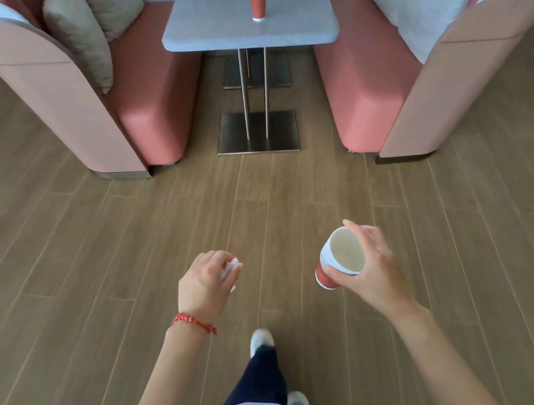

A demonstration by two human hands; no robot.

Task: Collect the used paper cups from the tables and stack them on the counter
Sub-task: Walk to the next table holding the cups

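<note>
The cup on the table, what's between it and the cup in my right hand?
In the head view, only bare wood floor and the table's near edge separate the table cup from the held cup.

Grey table (295, 30): one red paper cup (258, 5) upright.

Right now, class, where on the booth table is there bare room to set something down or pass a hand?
The grey table holds only one red paper cup, standing right of centre toward the far side. The whole left half and the near edge are bare. The right strip beside the cup is narrower. The left hand holds crumpled paper; the right hand holds stacked cups.
</note>
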